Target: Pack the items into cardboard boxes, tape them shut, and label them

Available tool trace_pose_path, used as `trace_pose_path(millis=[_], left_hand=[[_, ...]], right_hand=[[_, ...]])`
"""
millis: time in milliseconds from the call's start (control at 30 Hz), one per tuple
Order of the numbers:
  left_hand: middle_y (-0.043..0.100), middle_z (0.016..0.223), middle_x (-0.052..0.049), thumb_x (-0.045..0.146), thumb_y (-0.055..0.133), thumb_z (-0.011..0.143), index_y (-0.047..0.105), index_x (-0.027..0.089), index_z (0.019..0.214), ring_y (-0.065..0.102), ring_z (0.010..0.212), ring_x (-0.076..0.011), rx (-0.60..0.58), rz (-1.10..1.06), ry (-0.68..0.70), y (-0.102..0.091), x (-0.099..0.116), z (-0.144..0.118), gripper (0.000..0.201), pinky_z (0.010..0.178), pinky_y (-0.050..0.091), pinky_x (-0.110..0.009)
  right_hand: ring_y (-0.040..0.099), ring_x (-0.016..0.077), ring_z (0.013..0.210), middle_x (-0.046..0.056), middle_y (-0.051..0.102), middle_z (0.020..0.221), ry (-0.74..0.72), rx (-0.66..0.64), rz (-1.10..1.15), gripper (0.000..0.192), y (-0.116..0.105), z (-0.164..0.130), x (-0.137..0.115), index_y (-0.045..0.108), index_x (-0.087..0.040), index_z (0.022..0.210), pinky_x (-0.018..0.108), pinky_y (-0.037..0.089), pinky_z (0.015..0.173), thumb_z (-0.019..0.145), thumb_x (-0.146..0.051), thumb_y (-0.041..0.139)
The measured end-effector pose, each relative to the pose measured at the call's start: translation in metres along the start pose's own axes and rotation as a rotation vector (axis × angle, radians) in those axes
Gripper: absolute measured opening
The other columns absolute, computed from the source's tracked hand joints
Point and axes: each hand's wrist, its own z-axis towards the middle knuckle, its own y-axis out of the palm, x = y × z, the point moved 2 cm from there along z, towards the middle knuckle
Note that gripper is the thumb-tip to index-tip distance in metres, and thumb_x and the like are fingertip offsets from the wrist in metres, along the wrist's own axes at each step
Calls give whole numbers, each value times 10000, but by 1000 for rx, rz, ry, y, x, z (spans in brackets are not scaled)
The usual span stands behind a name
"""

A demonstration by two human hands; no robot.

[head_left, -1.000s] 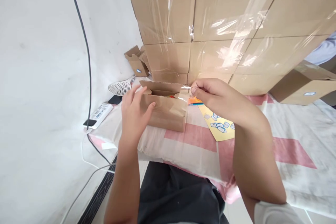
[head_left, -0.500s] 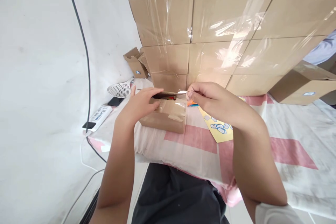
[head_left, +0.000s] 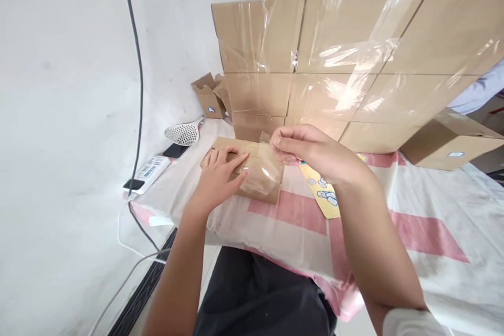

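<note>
A small brown cardboard box (head_left: 258, 181) lies on a white and pink cloth (head_left: 394, 220) in front of me, its lid flaps down. My left hand (head_left: 220, 176) presses flat on the box's top at its left side. My right hand (head_left: 315, 152) pinches the end of a strip of clear tape (head_left: 268, 160) that runs over the box's top and down its front. Under my right wrist lies a yellow card (head_left: 321, 194) with small blue and white pictures.
A wall of stacked cardboard boxes (head_left: 354, 58) wrapped in clear tape stands behind. A single box (head_left: 449, 142) sits at the right. At the left lie a white slotted ladle (head_left: 183, 134), a phone (head_left: 173, 149), a power strip (head_left: 147, 172), small folded boxes (head_left: 208, 97) and a black cable (head_left: 137, 79).
The box's lid went from open to closed under my left hand. My right hand pulled the tape strip across the top.
</note>
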Motion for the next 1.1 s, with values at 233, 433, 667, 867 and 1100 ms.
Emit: trace_pose_path(millis=[233, 433, 667, 867, 1100], left_hand=[[583, 1408, -101, 676, 630, 877, 553, 304, 1457, 511, 1292, -341, 34, -36, -24, 3, -5, -2, 694, 1110, 365, -518], [614, 1387, -113, 705, 665, 839, 261, 270, 1612, 543, 1298, -332, 107, -135, -31, 7, -10, -5, 975, 1136, 335, -502], [628, 1360, -107, 712, 664, 839, 244, 290, 1613, 563, 1282, -325, 133, -150, -19, 9, -11, -4, 976, 1130, 337, -492], [638, 1325, -129, 696, 695, 824, 247, 255, 1623, 583, 1255, -349, 134, -136, -41, 11, -12, -4, 1016, 1105, 370, -495], [659, 1290, -120, 668, 772, 765, 446, 246, 1495, 583, 1259, -353, 169, -219, -83, 12, -14, -2, 904, 1116, 378, -514]], right_hand=[[384, 115, 604, -43, 417, 643, 221, 188, -392, 285, 2, 65, 38, 480, -207, 697, 287, 273, 580, 897, -366, 606], [506, 139, 667, -5, 582, 710, 184, 183, -559, 224, 6, 88, 67, 539, -202, 720, 289, 302, 594, 872, -363, 578], [442, 123, 647, -38, 492, 675, 100, 109, -485, 254, 11, 78, 49, 511, -205, 717, 279, 301, 592, 892, -386, 548], [417, 116, 655, -43, 473, 704, 10, -35, -458, 259, 33, 55, 21, 501, -201, 711, 282, 280, 595, 921, -352, 508], [389, 105, 648, -44, 436, 699, -163, 47, -171, 252, 37, 43, -2, 509, -195, 743, 264, 293, 606, 943, -349, 509]])
